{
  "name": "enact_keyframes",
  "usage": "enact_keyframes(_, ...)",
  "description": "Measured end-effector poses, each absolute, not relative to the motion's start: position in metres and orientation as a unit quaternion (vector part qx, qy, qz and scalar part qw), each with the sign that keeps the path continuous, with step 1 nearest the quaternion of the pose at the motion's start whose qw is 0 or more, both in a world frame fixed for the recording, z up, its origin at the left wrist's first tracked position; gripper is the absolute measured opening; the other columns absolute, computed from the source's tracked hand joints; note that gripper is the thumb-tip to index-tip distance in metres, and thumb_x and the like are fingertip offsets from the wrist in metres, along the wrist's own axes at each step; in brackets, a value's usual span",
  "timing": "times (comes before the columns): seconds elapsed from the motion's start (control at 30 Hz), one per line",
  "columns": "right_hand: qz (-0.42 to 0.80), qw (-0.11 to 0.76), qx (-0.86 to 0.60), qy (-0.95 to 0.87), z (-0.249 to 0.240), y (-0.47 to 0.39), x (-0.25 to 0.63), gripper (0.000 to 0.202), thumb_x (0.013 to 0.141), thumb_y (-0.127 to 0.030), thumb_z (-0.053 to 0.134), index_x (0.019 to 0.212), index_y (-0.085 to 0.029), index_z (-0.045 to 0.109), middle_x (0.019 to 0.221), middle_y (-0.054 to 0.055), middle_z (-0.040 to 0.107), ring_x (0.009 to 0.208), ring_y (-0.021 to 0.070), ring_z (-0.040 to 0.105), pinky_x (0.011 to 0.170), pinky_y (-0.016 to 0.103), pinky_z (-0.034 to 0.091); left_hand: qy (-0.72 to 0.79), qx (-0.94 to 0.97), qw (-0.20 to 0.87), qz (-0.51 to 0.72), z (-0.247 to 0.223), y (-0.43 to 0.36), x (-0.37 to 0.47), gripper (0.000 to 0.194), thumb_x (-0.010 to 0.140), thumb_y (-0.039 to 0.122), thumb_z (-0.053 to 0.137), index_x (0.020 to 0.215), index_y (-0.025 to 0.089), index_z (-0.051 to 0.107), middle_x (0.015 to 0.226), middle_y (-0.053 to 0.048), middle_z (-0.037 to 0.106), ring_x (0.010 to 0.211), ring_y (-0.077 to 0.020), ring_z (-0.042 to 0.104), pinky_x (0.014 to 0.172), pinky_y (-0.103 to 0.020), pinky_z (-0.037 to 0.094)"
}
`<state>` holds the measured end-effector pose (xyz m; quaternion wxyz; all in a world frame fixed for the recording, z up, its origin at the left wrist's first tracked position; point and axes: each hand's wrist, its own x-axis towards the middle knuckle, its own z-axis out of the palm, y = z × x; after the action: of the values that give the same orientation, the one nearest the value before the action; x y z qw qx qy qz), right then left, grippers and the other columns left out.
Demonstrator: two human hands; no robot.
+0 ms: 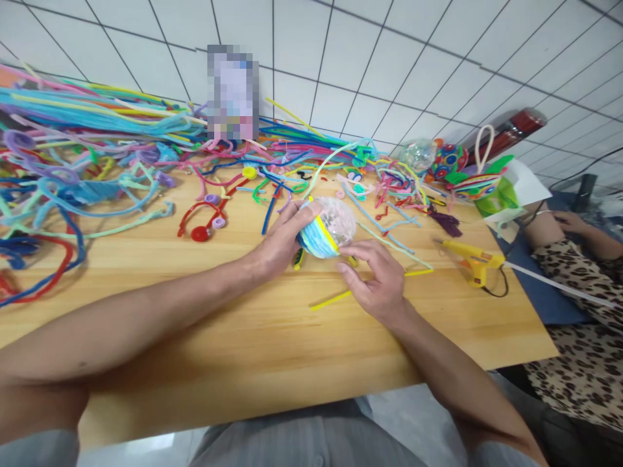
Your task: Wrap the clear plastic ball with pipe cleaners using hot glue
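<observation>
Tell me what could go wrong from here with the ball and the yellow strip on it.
The ball is round, so it might turn or slip if the left grip loosens. The yellow strip could shift, since the right grip seems to have only a fingertip near its lower end. The glue gun lies near the right edge of the table and might get knocked; whether it is hot cannot be seen.
</observation>
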<state>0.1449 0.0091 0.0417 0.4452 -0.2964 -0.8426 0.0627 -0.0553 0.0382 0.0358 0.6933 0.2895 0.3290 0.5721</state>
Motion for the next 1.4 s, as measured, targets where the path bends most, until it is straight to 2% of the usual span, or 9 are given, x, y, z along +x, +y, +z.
enact_keyframes(0.17,0.074,0.438,-0.295,-0.846,0.042,0.008,0.144,0.026,0.095,-0.014,0.073,0.117,-0.027,0.070,0.104,0.005,0.082,0.096,0.0222,0.079,0.084,0.039,0.065,0.366,0.330,0.643,0.586,0.027,0.039,-0.057,0.051,0.076,0.057,0.092,0.108,0.026,0.068,0.107,-0.001,0.074,0.107,-0.0229,0.073,0.088,-0.032,0.061)
enact_keyframes(0.37,0.067,0.431,-0.301,-0.848,0.044,0.007,0.145,0.030,0.095,-0.016,0.073,0.123,-0.027,0.069,0.102,0.005,0.081,0.094,0.0223,0.078,0.083,0.039,0.064,0.369,0.336,0.651,0.573,0.027,0.039,-0.057,0.054,0.072,0.057,0.095,0.106,0.025,0.068,0.106,0.001,0.072,0.102,-0.0184,0.072,0.085,-0.028,0.060)
enact_keyframes(0.43,0.063,0.427,-0.288,-0.855,0.044,0.007,0.146,0.032,0.095,-0.016,0.074,0.124,-0.028,0.069,0.104,0.005,0.081,0.095,0.0224,0.078,0.083,0.038,0.064,0.360,0.323,0.663,0.571,0.030,0.039,-0.056,0.051,0.072,0.055,0.094,0.102,0.023,0.068,0.107,0.000,0.074,0.103,-0.0197,0.073,0.085,-0.028,0.061)
enact_keyframes(0.5,0.052,0.433,-0.282,-0.855,0.045,0.008,0.148,0.037,0.094,-0.016,0.074,0.128,-0.029,0.068,0.105,0.005,0.081,0.095,0.0231,0.078,0.082,0.039,0.064,0.338,0.304,0.697,0.554,0.034,0.039,-0.057,0.045,0.080,0.056,0.087,0.104,0.022,0.070,0.109,-0.004,0.077,0.108,-0.0244,0.075,0.087,-0.032,0.063)
enact_keyframes(0.67,-0.014,0.477,-0.316,-0.820,0.046,0.012,0.155,0.041,0.091,-0.023,0.078,0.129,-0.032,0.065,0.103,0.005,0.078,0.096,0.0274,0.075,0.084,0.047,0.062,0.283,0.240,0.788,0.491,0.042,0.046,-0.065,0.046,0.095,0.059,0.066,0.119,0.020,0.074,0.116,-0.011,0.081,0.119,-0.0360,0.075,0.091,-0.047,0.068)
enact_keyframes(0.8,-0.017,0.461,-0.321,-0.827,0.045,0.013,0.155,0.040,0.092,-0.023,0.077,0.129,-0.032,0.063,0.106,0.005,0.076,0.099,0.0275,0.074,0.086,0.048,0.061,0.270,0.221,0.808,0.475,0.041,0.049,-0.071,0.049,0.097,0.058,0.062,0.126,0.020,0.072,0.118,-0.012,0.082,0.121,-0.0368,0.075,0.093,-0.049,0.068)
enact_keyframes(1.07,-0.005,0.446,-0.309,-0.840,0.042,0.011,0.149,0.040,0.094,-0.023,0.076,0.131,-0.028,0.062,0.115,0.009,0.072,0.109,0.0276,0.071,0.090,0.047,0.060,0.272,0.239,0.811,0.460,0.042,0.044,-0.071,0.054,0.098,0.062,0.056,0.129,0.019,0.071,0.120,-0.014,0.081,0.121,-0.0364,0.075,0.093,-0.049,0.068)
enact_keyframes(1.23,-0.020,0.444,-0.313,-0.839,0.045,0.010,0.150,0.035,0.094,-0.021,0.075,0.126,-0.030,0.063,0.111,0.007,0.073,0.101,0.0268,0.073,0.085,0.047,0.060,0.283,0.264,0.811,0.439,0.041,0.043,-0.070,0.060,0.096,0.066,0.055,0.134,0.021,0.069,0.122,-0.015,0.081,0.123,-0.0387,0.074,0.095,-0.053,0.067)
enact_keyframes(1.4,-0.021,0.459,-0.304,-0.835,0.045,0.010,0.149,0.034,0.092,-0.016,0.076,0.120,-0.030,0.064,0.105,0.005,0.073,0.095,0.0246,0.072,0.080,0.043,0.059,0.286,0.263,0.813,0.434,0.037,0.045,-0.069,0.060,0.096,0.068,0.053,0.132,0.022,0.070,0.123,-0.014,0.081,0.124,-0.0370,0.074,0.097,-0.051,0.066)
